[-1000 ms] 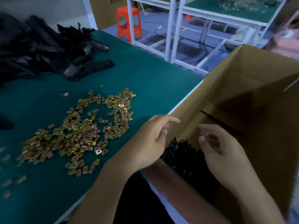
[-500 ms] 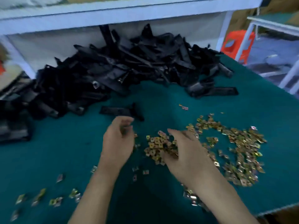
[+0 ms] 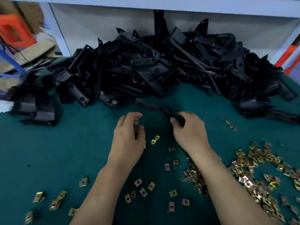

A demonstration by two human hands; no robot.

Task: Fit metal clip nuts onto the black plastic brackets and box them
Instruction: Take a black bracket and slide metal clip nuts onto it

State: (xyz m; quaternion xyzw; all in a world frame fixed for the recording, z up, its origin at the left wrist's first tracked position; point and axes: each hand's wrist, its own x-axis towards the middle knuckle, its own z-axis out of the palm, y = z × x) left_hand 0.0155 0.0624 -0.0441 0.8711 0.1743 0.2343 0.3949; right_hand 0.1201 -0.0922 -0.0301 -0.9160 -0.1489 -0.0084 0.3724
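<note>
- Since half a second ago the right hand has left the heap of clip nuts and gone forward to a lone bracket. The left hand has stayed near the middle of the table.
- At ten o'clock, far left, an orange thing is blurred and cut by the frame edge, and I cannot tell what it is.
- At seven o'clock lie scattered clip nuts. Those nearest the bottom edge are smeared.
- From nine to two o'clock the pile of brackets fills the back of the table. It is black on black, so single pieces are hard to tell apart, and its left end is blurred.
- The left hand shows its back, fingers curled. A dark patch sits between thumb and fingers, and I cannot tell whether the hand holds anything.
- The lone bracket runs from the right hand toward ten o'clock, in front of the pile. It is smeared by motion, its near end is hidden in the hand, and I cannot tell whether it touches the table.
- The right hand grips that near end, fingers and thumb curled round it.
- At four o'clock the heap of clip nuts is partly hidden under the right forearm and cut off by the right and bottom edges.
</note>
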